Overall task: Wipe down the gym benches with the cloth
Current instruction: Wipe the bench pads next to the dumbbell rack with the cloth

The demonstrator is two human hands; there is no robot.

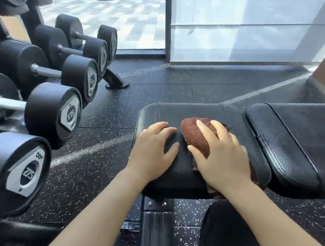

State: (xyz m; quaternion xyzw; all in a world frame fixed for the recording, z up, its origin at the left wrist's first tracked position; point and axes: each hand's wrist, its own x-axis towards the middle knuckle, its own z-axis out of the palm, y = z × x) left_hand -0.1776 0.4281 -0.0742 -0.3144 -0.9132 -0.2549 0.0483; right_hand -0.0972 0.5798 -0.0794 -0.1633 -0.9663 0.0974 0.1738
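Both hands rested on the black padded seat surface of a gym bench. The left hand lay flat and open on the bare pad, fingers spread toward one o'clock, holding nothing. The right hand pressed down on a bunched brown cloth, its fingers splayed and curved over the top of the fabric; the cloth sat on the seat just at three o'clock of the left hand, with part of it showing past the wrist near the pad's near edge. The longer back pad lay at three o'clock of the seat, a narrow gap between them. A rack of black dumbbells stood at nine to ten o'clock, on speckled rubber floor.
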